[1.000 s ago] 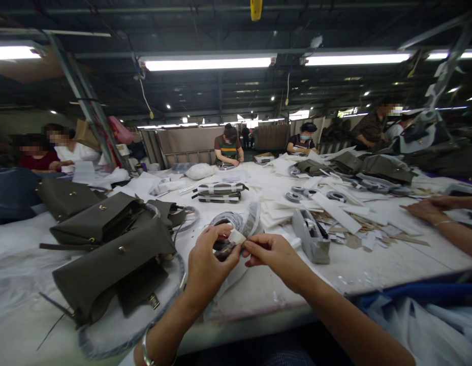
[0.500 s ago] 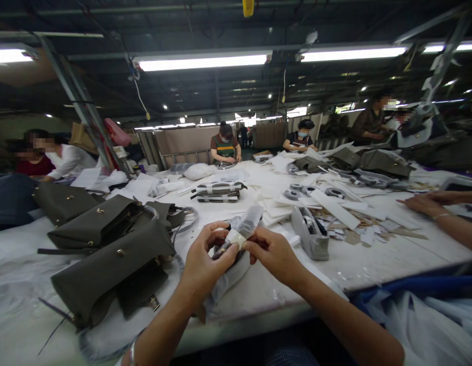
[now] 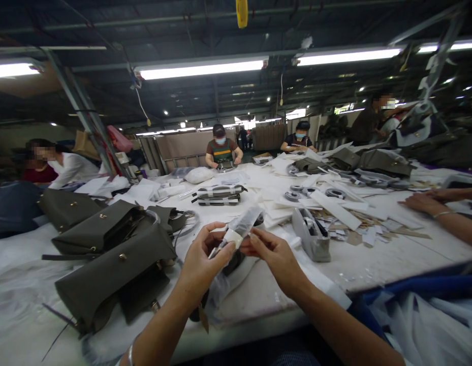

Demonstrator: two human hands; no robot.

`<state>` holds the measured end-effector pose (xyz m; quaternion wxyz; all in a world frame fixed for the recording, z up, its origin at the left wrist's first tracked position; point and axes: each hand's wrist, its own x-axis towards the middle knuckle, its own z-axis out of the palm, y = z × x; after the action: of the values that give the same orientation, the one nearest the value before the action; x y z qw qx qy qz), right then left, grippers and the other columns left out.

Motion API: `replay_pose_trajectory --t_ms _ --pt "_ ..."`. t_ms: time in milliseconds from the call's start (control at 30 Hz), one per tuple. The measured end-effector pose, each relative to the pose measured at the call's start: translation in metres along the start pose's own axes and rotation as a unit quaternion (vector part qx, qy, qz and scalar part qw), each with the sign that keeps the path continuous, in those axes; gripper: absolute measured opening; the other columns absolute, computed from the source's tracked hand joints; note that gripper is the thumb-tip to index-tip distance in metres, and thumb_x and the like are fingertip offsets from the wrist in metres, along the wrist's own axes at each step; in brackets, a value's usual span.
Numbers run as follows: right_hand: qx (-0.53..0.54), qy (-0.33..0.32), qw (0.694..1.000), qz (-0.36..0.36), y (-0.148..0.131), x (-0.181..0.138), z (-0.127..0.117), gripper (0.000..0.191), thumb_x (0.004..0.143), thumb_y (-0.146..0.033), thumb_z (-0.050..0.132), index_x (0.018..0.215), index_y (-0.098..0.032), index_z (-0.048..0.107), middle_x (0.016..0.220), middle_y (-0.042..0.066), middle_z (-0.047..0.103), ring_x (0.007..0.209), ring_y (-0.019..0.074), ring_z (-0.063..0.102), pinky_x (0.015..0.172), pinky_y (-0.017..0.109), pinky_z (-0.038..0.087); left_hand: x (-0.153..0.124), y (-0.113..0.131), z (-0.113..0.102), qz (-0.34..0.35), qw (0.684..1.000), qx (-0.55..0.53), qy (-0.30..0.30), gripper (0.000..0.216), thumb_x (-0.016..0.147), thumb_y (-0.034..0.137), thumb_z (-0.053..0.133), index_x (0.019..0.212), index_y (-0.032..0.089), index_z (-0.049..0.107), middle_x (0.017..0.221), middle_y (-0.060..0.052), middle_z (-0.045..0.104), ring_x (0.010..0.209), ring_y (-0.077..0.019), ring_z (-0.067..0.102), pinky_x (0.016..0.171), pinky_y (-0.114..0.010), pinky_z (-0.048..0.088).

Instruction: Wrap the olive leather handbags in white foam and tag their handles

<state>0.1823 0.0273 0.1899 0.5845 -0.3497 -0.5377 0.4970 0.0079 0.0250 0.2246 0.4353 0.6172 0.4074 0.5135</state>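
My left hand is closed around a plastic-wrapped bundle, its thumb pressing on a small white piece at the bundle's middle. Dark material shows through the translucent film, but I cannot tell what it is. At the bundle's right side, my right hand is closed with thumb and fingertips together; what they pinch, if anything, is too small to make out. Below both hands, more film and dark material hang toward the table edge. Just left of my left hand lies a dark olive handbag with its flap and gold-coloured hardware showing.
More olive handbags lie at the left. Ahead is a strapped dark bundle. To the right stand a grey wrapped item and scattered card pieces. A co-worker's hands rest at the right; other people work farther back.
My right fingers have shifted slightly up and away from the white piece, while my left hand keeps its hold. The co-worker opposite has raised their head.
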Motion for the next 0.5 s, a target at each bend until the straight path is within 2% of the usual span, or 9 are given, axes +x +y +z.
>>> replay_pose_trajectory --t_ms 67,133,233,333,400,500 --pt "0.057 -0.029 0.998 0.009 -0.012 -0.007 0.008 0.050 0.086 -0.050 0.066 0.126 -0.021 0.061 0.109 0.007 0.073 0.099 0.0218 0.069 0.095 0.039 0.052 0.001 -0.007 0.001 0.044 0.998 0.038 0.009 0.043 0.077 0.037 0.073 0.113 0.020 0.055 0.098 -0.005 0.069 0.090 -0.0192 0.066 0.079 -0.029 0.052" --pt "0.070 -0.040 0.997 0.009 -0.019 -0.009 0.017 0.047 0.085 -0.046 0.069 0.125 -0.023 0.060 0.115 0.006 0.071 0.108 0.0225 0.066 0.099 0.039 0.050 0.000 -0.012 0.003 0.074 0.994 0.073 0.028 0.036 0.078 0.036 0.074 0.107 0.020 0.058 0.096 -0.004 0.067 0.090 -0.0187 0.066 0.079 -0.028 0.051" --pt "0.086 -0.008 0.996 0.008 -0.021 -0.002 0.028 0.041 0.080 -0.040 0.075 0.115 -0.026 0.060 0.112 0.003 0.072 0.108 0.0223 0.066 0.095 0.035 0.053 -0.003 -0.015 0.005 0.092 0.990 0.101 0.045 0.029 0.082 0.037 0.071 0.103 0.021 0.059 0.096 -0.002 0.065 0.089 -0.0180 0.065 0.077 -0.026 0.051" --pt "0.104 0.020 0.994 0.002 -0.015 0.011 0.036 0.041 0.075 -0.036 0.079 0.111 -0.027 0.060 0.109 0.002 0.073 0.104 0.0213 0.068 0.093 0.033 0.054 -0.008 -0.015 0.001 0.120 0.983 0.130 0.051 0.027 0.086 0.038 0.068 0.107 0.022 0.061 0.104 -0.004 0.065 0.097 -0.0192 0.064 0.086 -0.028 0.050" --pt "0.095 0.024 0.995 0.016 -0.009 0.020 0.035 0.042 0.074 -0.040 0.078 0.110 -0.027 0.061 0.106 0.002 0.073 0.102 0.0212 0.068 0.088 0.033 0.056 -0.010 -0.016 -0.008 0.128 0.980 0.143 0.045 0.032 0.088 0.039 0.065 0.115 0.022 0.062 0.114 -0.006 0.065 0.106 -0.0212 0.062 0.094 -0.030 0.048" --pt "0.060 -0.004 0.997 0.053 -0.001 0.031 0.024 0.042 0.078 -0.050 0.074 0.110 -0.025 0.064 0.103 0.002 0.074 0.100 0.0207 0.068 0.079 0.030 0.057 -0.015 -0.026 -0.028 0.101 0.985 0.138 0.035 0.042 0.093 0.045 0.057 0.128 0.023 0.058 0.127 -0.008 0.063 0.119 -0.0240 0.059 0.104 -0.035 0.043"
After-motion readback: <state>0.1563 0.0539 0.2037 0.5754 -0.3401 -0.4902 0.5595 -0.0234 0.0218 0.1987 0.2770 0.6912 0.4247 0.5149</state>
